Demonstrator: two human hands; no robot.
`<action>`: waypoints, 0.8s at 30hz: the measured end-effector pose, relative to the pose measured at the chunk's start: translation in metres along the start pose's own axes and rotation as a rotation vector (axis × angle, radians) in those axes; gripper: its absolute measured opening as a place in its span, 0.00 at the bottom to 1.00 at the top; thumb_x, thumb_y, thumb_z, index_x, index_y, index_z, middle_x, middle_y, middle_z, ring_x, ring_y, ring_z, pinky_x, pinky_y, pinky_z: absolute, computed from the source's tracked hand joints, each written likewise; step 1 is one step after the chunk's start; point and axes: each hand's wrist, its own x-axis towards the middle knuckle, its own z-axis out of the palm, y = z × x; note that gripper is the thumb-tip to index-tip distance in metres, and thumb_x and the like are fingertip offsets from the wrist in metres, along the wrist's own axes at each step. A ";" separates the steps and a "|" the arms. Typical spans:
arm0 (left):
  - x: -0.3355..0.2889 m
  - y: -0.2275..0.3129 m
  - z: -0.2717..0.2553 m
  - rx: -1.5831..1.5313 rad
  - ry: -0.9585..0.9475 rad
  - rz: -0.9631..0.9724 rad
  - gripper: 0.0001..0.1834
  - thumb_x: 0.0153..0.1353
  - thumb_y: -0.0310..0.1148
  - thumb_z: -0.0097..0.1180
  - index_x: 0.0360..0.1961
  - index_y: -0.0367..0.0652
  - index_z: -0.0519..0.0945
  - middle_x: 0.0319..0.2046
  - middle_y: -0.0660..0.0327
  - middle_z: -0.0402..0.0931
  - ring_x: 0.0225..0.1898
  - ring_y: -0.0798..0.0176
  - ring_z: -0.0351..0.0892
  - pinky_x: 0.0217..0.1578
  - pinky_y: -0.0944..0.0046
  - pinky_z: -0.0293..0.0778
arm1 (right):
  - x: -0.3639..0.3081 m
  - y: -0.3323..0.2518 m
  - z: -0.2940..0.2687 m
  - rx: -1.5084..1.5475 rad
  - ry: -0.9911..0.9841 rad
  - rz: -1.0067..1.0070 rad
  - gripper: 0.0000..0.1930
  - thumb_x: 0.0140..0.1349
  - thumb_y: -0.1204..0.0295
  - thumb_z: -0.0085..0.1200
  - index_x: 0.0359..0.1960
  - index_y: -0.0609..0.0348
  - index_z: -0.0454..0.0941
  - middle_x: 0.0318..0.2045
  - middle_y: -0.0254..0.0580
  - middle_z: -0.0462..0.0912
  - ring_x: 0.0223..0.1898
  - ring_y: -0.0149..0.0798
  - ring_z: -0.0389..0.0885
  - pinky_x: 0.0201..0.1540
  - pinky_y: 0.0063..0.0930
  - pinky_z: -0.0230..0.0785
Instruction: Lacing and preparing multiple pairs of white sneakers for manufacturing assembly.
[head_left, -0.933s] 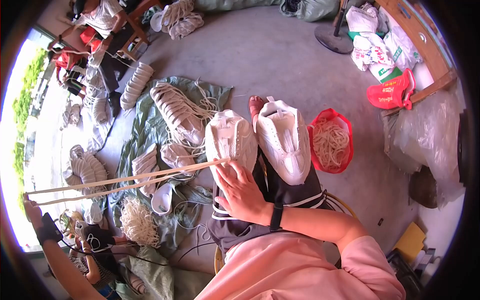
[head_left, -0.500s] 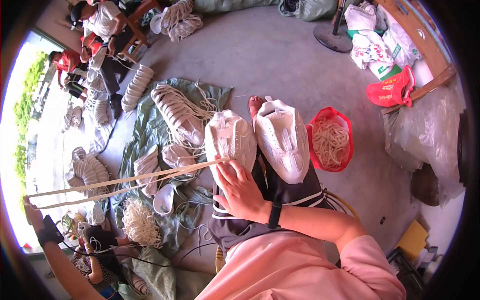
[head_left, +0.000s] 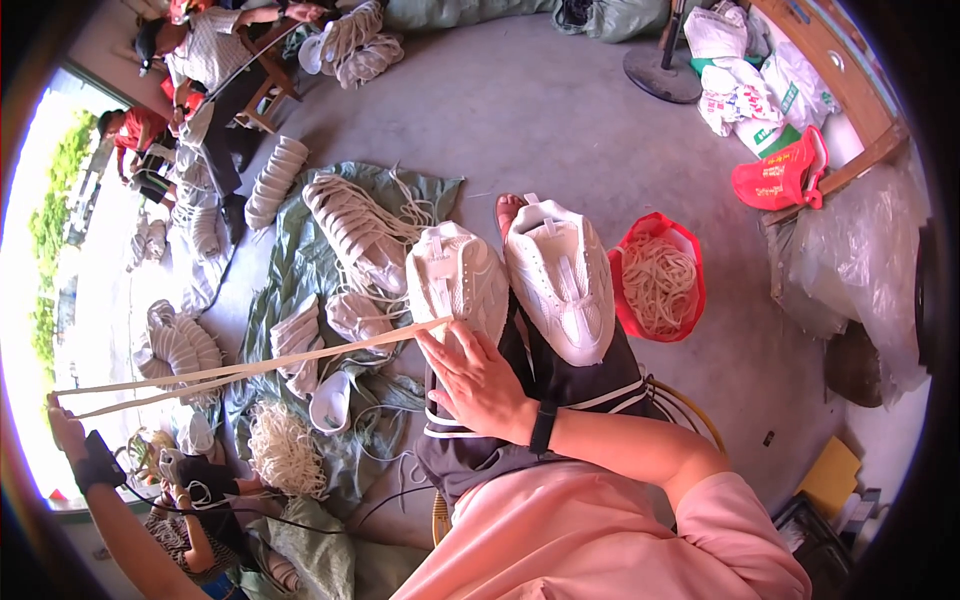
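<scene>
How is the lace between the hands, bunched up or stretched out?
Stretched out: the lace runs in nearly straight strands between the left hand and the right hand, without visible sagging.

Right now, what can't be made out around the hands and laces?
In the head view:
Left hand: its grip on the cream lace, too small near the rim.
Right hand: its palm, hidden by its back.
Red bag: bottom, covered by heaped laces.
Left forearm: elbow end, cut by lower edge.

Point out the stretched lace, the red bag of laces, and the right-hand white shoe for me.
Stretched lace (head_left: 300, 356): head view, partway along its length.
Red bag (head_left: 699, 290): head view, on its right wall.
Right-hand white shoe (head_left: 562, 285): head view, on its upper, near the tongue.
</scene>
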 end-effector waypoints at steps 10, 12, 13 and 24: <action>-0.006 0.033 0.001 0.171 0.028 0.201 0.25 0.76 0.37 0.38 0.68 0.43 0.74 0.24 0.77 0.50 0.23 0.79 0.49 0.22 0.76 0.48 | -0.011 -0.015 -0.005 0.062 0.056 0.043 0.39 0.65 0.59 0.59 0.72 0.67 0.60 0.73 0.50 0.61 0.69 0.56 0.60 0.72 0.49 0.54; 0.004 0.046 -0.017 0.105 0.004 0.201 0.26 0.75 0.32 0.36 0.70 0.40 0.71 0.26 0.77 0.51 0.24 0.78 0.50 0.23 0.76 0.49 | -0.016 -0.017 -0.006 0.076 0.066 0.032 0.38 0.65 0.59 0.59 0.72 0.68 0.60 0.72 0.50 0.62 0.69 0.55 0.60 0.72 0.49 0.54; 0.006 0.042 -0.017 0.102 0.003 0.198 0.26 0.75 0.32 0.36 0.70 0.40 0.71 0.26 0.77 0.51 0.24 0.78 0.50 0.23 0.76 0.49 | -0.017 -0.017 -0.006 0.078 0.059 0.035 0.38 0.65 0.59 0.59 0.72 0.68 0.60 0.72 0.51 0.62 0.69 0.55 0.60 0.72 0.49 0.54; -0.013 0.083 -0.076 0.590 -0.046 0.431 0.34 0.61 0.11 0.37 0.70 0.36 0.68 0.38 0.70 0.67 0.28 0.75 0.55 0.28 0.74 0.60 | -0.049 -0.023 -0.023 -0.005 0.049 0.010 0.41 0.61 0.58 0.62 0.72 0.67 0.62 0.73 0.42 0.61 0.69 0.55 0.59 0.72 0.47 0.54</action>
